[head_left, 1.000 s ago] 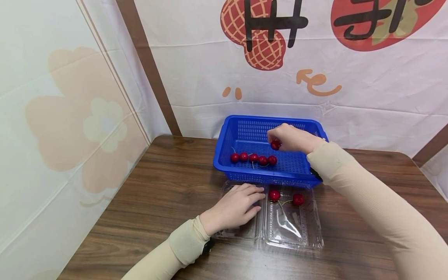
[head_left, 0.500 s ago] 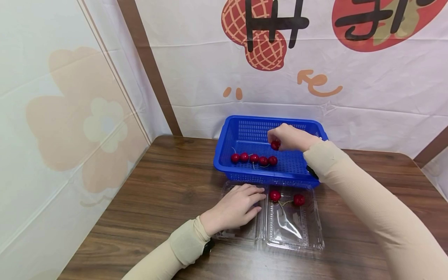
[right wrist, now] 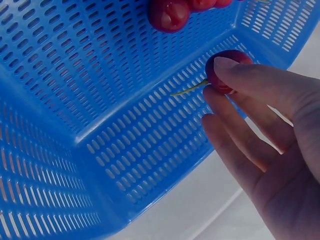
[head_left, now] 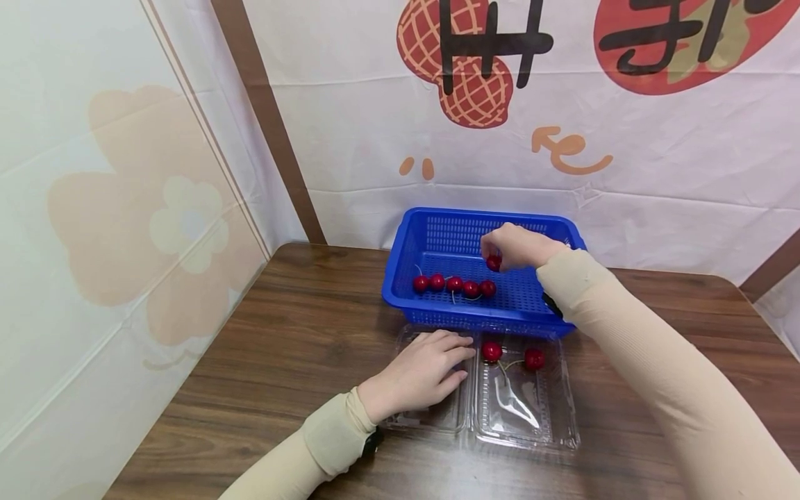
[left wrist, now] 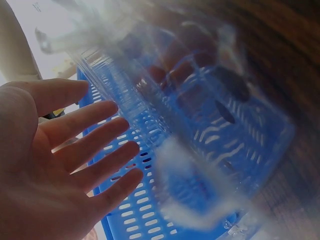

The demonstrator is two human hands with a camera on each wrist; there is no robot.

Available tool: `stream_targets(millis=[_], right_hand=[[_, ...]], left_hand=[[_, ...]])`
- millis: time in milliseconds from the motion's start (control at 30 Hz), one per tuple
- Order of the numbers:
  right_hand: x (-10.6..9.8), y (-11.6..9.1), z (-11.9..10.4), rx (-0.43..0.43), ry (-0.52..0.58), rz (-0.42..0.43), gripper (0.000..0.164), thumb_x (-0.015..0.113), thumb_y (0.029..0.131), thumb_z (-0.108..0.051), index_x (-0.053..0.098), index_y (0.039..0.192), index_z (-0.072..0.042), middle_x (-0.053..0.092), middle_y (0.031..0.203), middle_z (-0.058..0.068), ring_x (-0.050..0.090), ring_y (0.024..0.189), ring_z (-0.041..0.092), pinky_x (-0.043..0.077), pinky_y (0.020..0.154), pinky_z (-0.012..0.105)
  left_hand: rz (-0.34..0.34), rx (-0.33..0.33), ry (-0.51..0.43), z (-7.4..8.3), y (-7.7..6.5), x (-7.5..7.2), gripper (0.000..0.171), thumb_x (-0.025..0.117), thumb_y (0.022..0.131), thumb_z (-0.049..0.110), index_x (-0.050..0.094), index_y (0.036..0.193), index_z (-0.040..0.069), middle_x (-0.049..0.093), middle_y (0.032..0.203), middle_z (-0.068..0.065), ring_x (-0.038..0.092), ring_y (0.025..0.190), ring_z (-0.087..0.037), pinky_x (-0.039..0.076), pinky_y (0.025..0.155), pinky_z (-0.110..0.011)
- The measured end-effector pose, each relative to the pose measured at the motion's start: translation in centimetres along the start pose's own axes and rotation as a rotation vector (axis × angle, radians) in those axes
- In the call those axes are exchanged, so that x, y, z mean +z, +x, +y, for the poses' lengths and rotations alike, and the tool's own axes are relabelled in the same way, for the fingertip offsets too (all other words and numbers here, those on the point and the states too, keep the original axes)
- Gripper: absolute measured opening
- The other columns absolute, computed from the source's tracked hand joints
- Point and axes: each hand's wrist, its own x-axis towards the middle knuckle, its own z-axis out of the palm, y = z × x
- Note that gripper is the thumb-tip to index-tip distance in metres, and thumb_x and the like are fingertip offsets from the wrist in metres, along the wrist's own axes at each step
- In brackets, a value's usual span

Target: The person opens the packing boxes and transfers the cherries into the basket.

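Observation:
Over the blue plastic basket (head_left: pixel 403 300), my right hand (head_left: pixel 517 244) pinches a single dark red cherry (right wrist: pixel 225 70) between thumb and fingers. The cherry's green stem (right wrist: pixel 190 90) points away from the hand in the right wrist view. Along the basket's near side, several cherries (head_left: pixel 454 284) lie in a row, some with stems. My left hand (head_left: pixel 420 368) rests with its fingers spread on the left half of a clear plastic clamshell box (head_left: pixel 553 434). In the box's right half lie two cherries, one at the left (head_left: pixel 492 351) and one at the right (head_left: pixel 534 359), their stems meeting.
The brown wooden table (head_left: pixel 300 333) carries both the basket and the clamshell. The basket stands directly behind the clamshell, close to a white printed cloth wall (head_left: pixel 356 139). Another cloth wall (head_left: pixel 125 278) rises along the table's left side.
The right wrist and its cuff have shifted slightly left, while the cherry stays pinched over the basket. The left hand and the cherries lying in both containers stay where they were.

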Motion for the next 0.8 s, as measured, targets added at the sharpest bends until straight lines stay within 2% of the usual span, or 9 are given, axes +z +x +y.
stream_targets(millis=[167, 400, 633, 800], right_hand=[[0.15, 0.37, 0.24, 0.053, 0.012, -0.038, 0.029, 0.074, 0.072, -0.002, 0.066, 0.098, -0.011, 0.066, 0.098, 0.010, 0.058, 0.085, 0.023, 0.056, 0.076, 0.040], [0.46, 0.75, 0.59, 0.111, 0.013, -0.078, 0.030, 0.074, 0.071, -0.002, 0.067, 0.100, -0.009, 0.067, 0.098, 0.011, 0.059, 0.084, 0.024, 0.055, 0.077, 0.044], [0.55, 0.84, 0.66, 0.180, 0.028, -0.121, 0.032, 0.073, 0.069, 0.001, 0.068, 0.100, -0.007, 0.066, 0.096, 0.011, 0.058, 0.082, 0.025, 0.054, 0.076, 0.044], [0.62, 0.88, 0.69, 0.199, 0.017, -0.131, 0.034, 0.074, 0.069, 0.002, 0.067, 0.102, -0.006, 0.065, 0.098, 0.012, 0.057, 0.084, 0.025, 0.054, 0.077, 0.044]], left_hand=[[-0.001, 0.003, -0.003, -0.01, 0.00, 0.07, 0.034, 0.054, 0.089, 0.029, 0.064, 0.117, 0.012, 0.059, 0.126, -0.004, 0.049, 0.113, -0.018, 0.045, 0.092, -0.037], [0.001, 0.000, -0.004, -0.05, -0.01, 0.07, 0.034, 0.054, 0.089, 0.029, 0.064, 0.117, 0.012, 0.059, 0.126, -0.004, 0.049, 0.113, -0.018, 0.044, 0.092, -0.036], [-0.002, -0.002, -0.003, -0.06, -0.03, 0.06, 0.034, 0.053, 0.090, 0.029, 0.064, 0.117, 0.012, 0.059, 0.126, -0.004, 0.049, 0.114, -0.018, 0.044, 0.092, -0.036], [0.000, 0.003, 0.001, -0.09, 0.00, 0.11, 0.034, 0.054, 0.089, 0.029, 0.064, 0.117, 0.012, 0.059, 0.126, -0.003, 0.049, 0.113, -0.018, 0.044, 0.092, -0.036]])
